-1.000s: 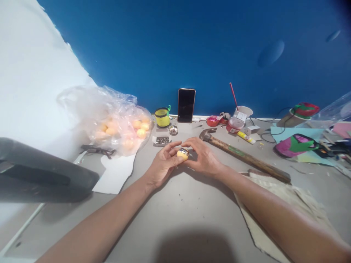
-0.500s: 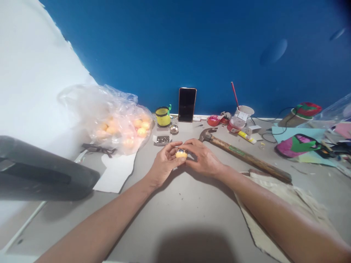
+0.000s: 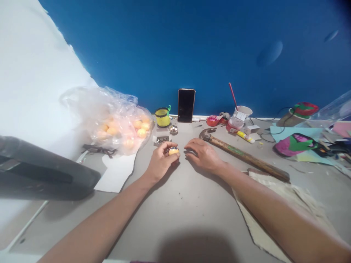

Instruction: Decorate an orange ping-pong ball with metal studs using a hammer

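My left hand grips a small orange ball between its thumb and fingers. Shiny silver pieces cover the ball's upper part. Just to the right, my right hand hovers low over the table with its thumb and fingers apart and nothing visible in them. Beyond my left hand lies a small open box full of tiny metal pieces, perhaps tacks. Behind it rests a shiny silver ball.
A hammer and cream cloth lie to the right. At the back stand a phone, a yellow pouch and a white cup. A plastic bag of orange balls and a dark cylinder are left.
My right hand has come off the orange ball and opened slightly to the right. My left hand has shifted a little left, keeping the ball.
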Demonstrator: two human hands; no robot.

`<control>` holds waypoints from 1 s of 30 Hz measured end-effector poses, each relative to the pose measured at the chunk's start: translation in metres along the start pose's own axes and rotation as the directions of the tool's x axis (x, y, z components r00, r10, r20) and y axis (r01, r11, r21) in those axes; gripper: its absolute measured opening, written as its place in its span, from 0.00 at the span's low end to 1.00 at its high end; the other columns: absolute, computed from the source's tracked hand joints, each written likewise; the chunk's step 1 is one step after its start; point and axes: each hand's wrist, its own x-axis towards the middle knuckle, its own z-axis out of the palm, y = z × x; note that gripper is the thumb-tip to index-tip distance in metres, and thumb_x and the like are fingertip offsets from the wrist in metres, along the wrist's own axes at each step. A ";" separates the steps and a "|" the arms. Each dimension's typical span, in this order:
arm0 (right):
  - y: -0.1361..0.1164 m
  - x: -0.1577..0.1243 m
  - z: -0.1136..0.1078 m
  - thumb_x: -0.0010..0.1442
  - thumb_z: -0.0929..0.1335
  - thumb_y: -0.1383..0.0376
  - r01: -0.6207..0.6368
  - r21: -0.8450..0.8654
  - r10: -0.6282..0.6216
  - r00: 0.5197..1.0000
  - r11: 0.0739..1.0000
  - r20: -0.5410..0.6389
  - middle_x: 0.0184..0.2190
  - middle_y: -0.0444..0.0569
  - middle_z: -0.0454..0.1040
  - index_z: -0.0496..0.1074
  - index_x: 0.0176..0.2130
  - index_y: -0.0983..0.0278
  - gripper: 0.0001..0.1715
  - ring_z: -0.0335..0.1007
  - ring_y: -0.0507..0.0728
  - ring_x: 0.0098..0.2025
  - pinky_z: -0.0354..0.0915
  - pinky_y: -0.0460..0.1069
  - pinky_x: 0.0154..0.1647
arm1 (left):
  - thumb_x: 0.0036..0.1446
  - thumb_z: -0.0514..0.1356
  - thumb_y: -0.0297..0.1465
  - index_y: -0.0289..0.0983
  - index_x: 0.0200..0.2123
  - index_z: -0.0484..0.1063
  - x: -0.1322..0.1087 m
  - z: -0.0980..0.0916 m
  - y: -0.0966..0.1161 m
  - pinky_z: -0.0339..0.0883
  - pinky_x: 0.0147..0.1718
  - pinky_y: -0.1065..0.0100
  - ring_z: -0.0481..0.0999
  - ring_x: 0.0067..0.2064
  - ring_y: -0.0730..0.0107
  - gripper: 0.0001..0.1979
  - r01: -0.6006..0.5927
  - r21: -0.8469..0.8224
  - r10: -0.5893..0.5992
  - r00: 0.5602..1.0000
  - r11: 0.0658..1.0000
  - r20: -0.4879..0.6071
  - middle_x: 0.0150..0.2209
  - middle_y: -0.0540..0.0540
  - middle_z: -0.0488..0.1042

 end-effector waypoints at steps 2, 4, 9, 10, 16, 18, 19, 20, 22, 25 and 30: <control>0.000 0.000 0.000 0.64 0.70 0.68 0.002 -0.016 -0.002 1.000 1.000 0.001 0.44 0.55 0.78 0.77 0.45 0.64 0.08 0.73 0.61 0.48 0.68 0.55 0.51 | 0.47 0.70 0.29 0.36 0.42 0.73 -0.003 0.002 0.001 0.66 0.25 0.71 0.70 0.23 0.73 0.17 0.006 0.019 -0.007 0.999 1.000 0.048 0.22 0.54 0.72; 0.000 0.000 -0.001 0.64 0.70 0.69 0.005 -0.033 -0.005 1.000 0.999 0.009 0.43 0.55 0.78 0.78 0.44 0.65 0.08 0.73 0.61 0.47 0.67 0.54 0.50 | 0.46 0.70 0.31 0.37 0.42 0.72 -0.005 0.004 0.000 0.66 0.25 0.71 0.70 0.23 0.74 0.18 -0.003 0.073 -0.003 0.996 0.997 0.084 0.24 0.54 0.73; -0.006 0.006 -0.015 0.64 0.70 0.69 -0.053 -0.032 0.053 0.999 0.998 -0.002 0.40 0.52 0.81 0.80 0.40 0.64 0.07 0.75 0.58 0.43 0.66 0.51 0.45 | 0.47 0.68 0.34 0.36 0.43 0.73 -0.006 0.006 -0.006 0.68 0.29 0.70 0.74 0.30 0.71 0.18 -0.079 0.238 0.040 0.986 0.968 0.162 0.32 0.51 0.75; -0.009 0.011 -0.020 0.64 0.70 0.69 -0.080 -0.029 0.080 0.997 0.996 -0.002 0.39 0.51 0.81 0.81 0.38 0.63 0.07 0.76 0.57 0.41 0.65 0.50 0.44 | 0.48 0.67 0.33 0.37 0.42 0.73 -0.007 0.006 -0.007 0.69 0.30 0.70 0.75 0.31 0.70 0.17 -0.085 0.256 0.040 0.984 0.963 0.175 0.33 0.50 0.75; -0.048 0.071 -0.038 0.66 0.69 0.64 -0.112 -0.256 0.163 0.969 0.960 0.188 0.40 0.48 0.83 0.82 0.38 0.60 0.09 0.76 0.56 0.40 0.61 0.48 0.38 | 0.49 0.66 0.32 0.37 0.42 0.74 -0.008 0.008 -0.011 0.68 0.33 0.68 0.74 0.33 0.69 0.15 -0.127 0.363 0.060 0.980 0.923 0.189 0.37 0.49 0.77; -0.064 0.095 -0.033 0.68 0.68 0.61 -0.070 -0.380 0.190 0.938 0.923 0.289 0.40 0.50 0.83 0.82 0.40 0.60 0.12 0.77 0.59 0.42 0.61 0.48 0.37 | 0.48 0.66 0.33 0.37 0.42 0.74 -0.007 0.008 -0.013 0.68 0.34 0.68 0.75 0.34 0.68 0.16 -0.144 0.399 0.066 0.977 0.906 0.202 0.37 0.48 0.78; -0.071 0.107 -0.028 0.69 0.67 0.61 -0.039 -0.436 0.200 0.922 0.899 0.331 0.42 0.52 0.83 0.82 0.40 0.61 0.13 0.77 0.60 0.43 0.62 0.49 0.37 | 0.48 0.66 0.33 0.37 0.42 0.74 -0.006 0.008 -0.013 0.68 0.35 0.67 0.75 0.34 0.67 0.16 -0.157 0.402 0.075 0.974 0.902 0.213 0.37 0.48 0.78; -0.077 0.117 -0.023 0.68 0.67 0.64 0.003 -0.488 0.205 0.906 0.873 0.370 0.43 0.54 0.82 0.82 0.40 0.62 0.12 0.77 0.61 0.45 0.63 0.49 0.38 | 0.48 0.66 0.33 0.37 0.42 0.74 -0.005 0.008 -0.014 0.68 0.36 0.67 0.76 0.35 0.66 0.16 -0.172 0.395 0.083 0.969 0.902 0.231 0.36 0.48 0.78; -0.084 0.132 -0.009 0.65 0.67 0.70 0.099 -0.551 0.178 0.887 0.829 0.427 0.47 0.57 0.81 0.81 0.41 0.64 0.11 0.77 0.63 0.49 0.65 0.50 0.40 | 0.49 0.65 0.34 0.37 0.41 0.73 -0.003 0.007 -0.015 0.68 0.37 0.66 0.77 0.36 0.64 0.15 -0.191 0.377 0.094 0.961 0.907 0.259 0.36 0.48 0.78; -0.085 0.146 0.010 0.61 0.67 0.76 0.201 -0.568 0.137 0.858 0.798 0.495 0.46 0.61 0.81 0.81 0.42 0.68 0.14 0.78 0.65 0.49 0.67 0.52 0.42 | 0.50 0.65 0.33 0.38 0.39 0.72 -0.002 0.006 -0.014 0.68 0.36 0.66 0.77 0.35 0.64 0.13 -0.197 0.385 0.095 0.959 0.902 0.268 0.34 0.49 0.78; -0.080 0.151 0.026 0.60 0.66 0.76 0.218 -0.551 0.157 0.818 0.805 0.553 0.40 0.65 0.82 0.81 0.43 0.71 0.15 0.80 0.67 0.45 0.71 0.55 0.40 | 0.51 0.63 0.33 0.38 0.39 0.71 -0.003 0.007 -0.012 0.64 0.33 0.66 0.75 0.34 0.65 0.10 -0.188 0.424 0.083 0.964 0.886 0.253 0.33 0.50 0.76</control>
